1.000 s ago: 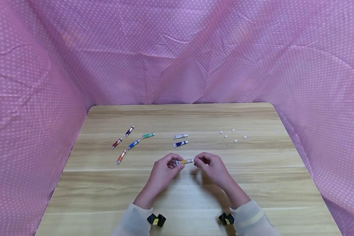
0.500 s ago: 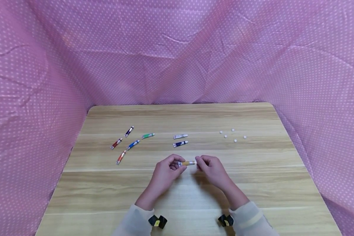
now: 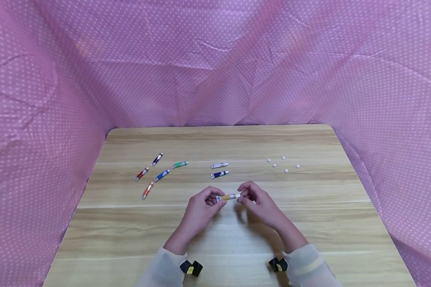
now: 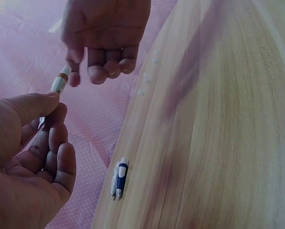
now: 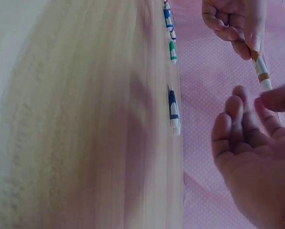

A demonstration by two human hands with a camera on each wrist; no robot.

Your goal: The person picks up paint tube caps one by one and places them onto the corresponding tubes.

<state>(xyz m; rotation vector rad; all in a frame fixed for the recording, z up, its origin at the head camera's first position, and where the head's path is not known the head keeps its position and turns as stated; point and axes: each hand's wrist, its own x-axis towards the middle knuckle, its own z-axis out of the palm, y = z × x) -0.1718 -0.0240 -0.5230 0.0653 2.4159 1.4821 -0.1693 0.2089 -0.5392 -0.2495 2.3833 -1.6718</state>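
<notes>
My left hand pinches a small ochre paint tube between thumb and fingers, tail end toward the palm. The tube lies nearly level above the table, its white cap pointing right. Right at the cap is my right hand, thumb and index finger parted around it. In the right wrist view, the right thumb is close beside the cap, and the other fingers spread loosely below. The left wrist view shows the ochre tube with its gold band and white cap uncovered.
Beyond the hands, a white tube and a dark blue tube lie side by side. Several coloured tubes, among them a green tube, are on the left. Several white caps are scattered at right on the wooden table. Pink dotted cloth surrounds it.
The right fingers, earlier closed over the cap, have parted, and the white cap shows again. My left hand keeps its pinch on the tube, barely shifting.
</notes>
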